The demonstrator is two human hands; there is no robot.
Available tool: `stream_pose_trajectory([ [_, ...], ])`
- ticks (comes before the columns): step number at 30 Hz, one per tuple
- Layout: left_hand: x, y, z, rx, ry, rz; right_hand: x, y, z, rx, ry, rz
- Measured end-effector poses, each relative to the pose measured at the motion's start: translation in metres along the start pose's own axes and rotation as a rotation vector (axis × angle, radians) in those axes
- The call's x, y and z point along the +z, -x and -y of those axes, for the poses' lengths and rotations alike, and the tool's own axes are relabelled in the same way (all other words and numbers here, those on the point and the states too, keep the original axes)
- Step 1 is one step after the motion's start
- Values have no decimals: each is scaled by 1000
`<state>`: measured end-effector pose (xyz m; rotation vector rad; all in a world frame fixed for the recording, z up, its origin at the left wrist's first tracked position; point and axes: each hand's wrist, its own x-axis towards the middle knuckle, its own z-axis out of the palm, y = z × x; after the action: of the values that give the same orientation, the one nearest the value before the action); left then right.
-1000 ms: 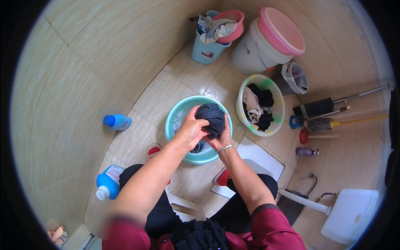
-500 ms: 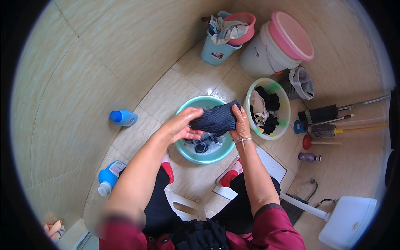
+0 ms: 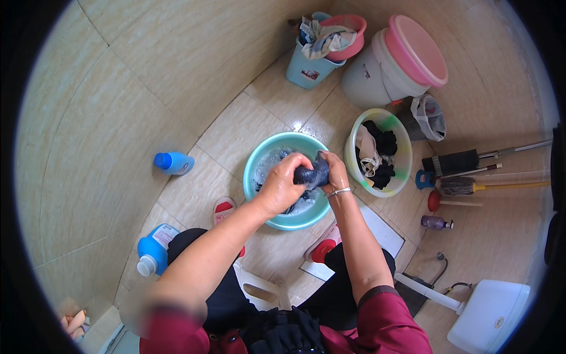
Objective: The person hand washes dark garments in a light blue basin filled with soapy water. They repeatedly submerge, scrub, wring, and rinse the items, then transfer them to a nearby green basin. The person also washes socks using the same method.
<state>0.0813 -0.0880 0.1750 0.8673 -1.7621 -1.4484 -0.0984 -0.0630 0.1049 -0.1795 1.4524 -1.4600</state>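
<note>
A teal basin [image 3: 259,162] with soapy water stands on the tiled floor in front of me. Over it I hold a dark wet garment [image 3: 311,175], bunched into a small wad. My left hand [image 3: 282,184] grips it from the left and above. My right hand [image 3: 335,172], with a bracelet at the wrist, clasps its right end. Both hands press together on the cloth just above the suds.
A light green basin [image 3: 354,127] with dark and pale clothes sits right of the teal one. Behind are a blue bucket [image 3: 303,68], a pink basin, a white lidded bucket [image 3: 377,76]. Two blue detergent bottles [image 3: 173,162] lie left. Brushes and mops [image 3: 466,171] lie right.
The garment was spread wider between my hands half a second ago; now it is squeezed into a tight wad, and my hands have come closer together over the basin.
</note>
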Motion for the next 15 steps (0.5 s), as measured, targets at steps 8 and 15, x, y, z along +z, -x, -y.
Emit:
stream_pose_trajectory([
  [8,11,6,-6,589,-361,203,-5,0,13,322,-81,166],
  [15,-4,-6,1,636,-423,182,3,31,35,433,-334,455],
])
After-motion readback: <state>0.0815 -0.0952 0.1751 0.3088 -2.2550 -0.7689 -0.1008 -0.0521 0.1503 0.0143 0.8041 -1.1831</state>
